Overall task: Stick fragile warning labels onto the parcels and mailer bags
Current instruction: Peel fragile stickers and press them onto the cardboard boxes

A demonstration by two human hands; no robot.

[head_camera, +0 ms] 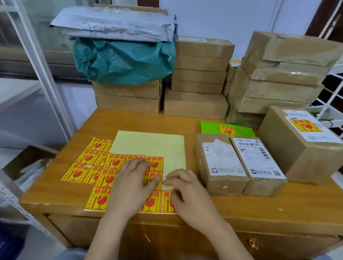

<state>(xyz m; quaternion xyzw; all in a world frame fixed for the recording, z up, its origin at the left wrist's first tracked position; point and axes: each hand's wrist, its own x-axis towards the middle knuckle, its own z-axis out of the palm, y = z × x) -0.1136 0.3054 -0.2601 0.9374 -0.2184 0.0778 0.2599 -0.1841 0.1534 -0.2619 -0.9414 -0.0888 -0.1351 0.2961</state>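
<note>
Near the tabletop's [246, 210] front edge, the left hand [133, 185] presses flat on the label sheet [99, 198]. The right hand [185, 193] pinches a sticker corner. Pulling fast could tear it or make it curl and stick to itself.

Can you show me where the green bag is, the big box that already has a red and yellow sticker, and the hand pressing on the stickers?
green bag [209, 127]: head view, bare green part left of its sticker.
big box [292, 150]: head view, its brown front side.
left hand [132, 182]: head view, back of the hand.
</note>
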